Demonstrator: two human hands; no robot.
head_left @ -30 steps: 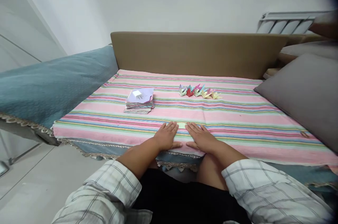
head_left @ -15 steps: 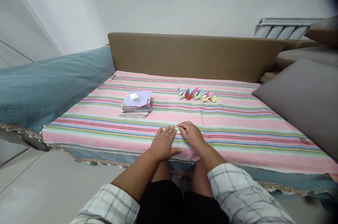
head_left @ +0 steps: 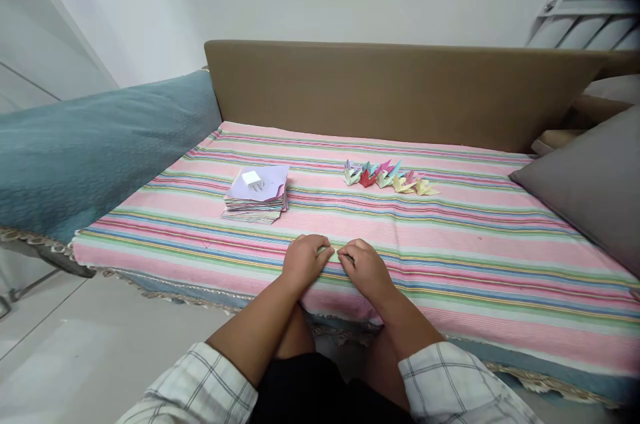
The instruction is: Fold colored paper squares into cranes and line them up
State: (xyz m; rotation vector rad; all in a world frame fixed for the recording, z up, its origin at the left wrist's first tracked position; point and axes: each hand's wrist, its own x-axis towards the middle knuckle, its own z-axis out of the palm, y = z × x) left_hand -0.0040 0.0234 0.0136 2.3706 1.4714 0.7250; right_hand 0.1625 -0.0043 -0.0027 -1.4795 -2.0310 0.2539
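Observation:
My left hand [head_left: 304,259] and my right hand [head_left: 364,264] rest side by side on the striped pink cloth [head_left: 450,237] near its front edge. Both have their fingers curled and pinch a small pale green piece of paper [head_left: 330,253] between them. A stack of coloured paper squares [head_left: 260,196] with a small white folded piece on top lies to the far left of my hands. A row of several folded paper cranes [head_left: 390,177] in mixed colours sits further back, right of the stack.
A brown padded backrest [head_left: 400,91] runs behind the cloth. A blue-green cover [head_left: 100,144] drapes the left side. A grey cushion [head_left: 595,177] lies at the right. White floor tiles [head_left: 75,351] show at the lower left.
My hands lay flat and open on the cloth a second ago. Their fingers have since curled and closed on the small green paper between them. The view has tilted down a little.

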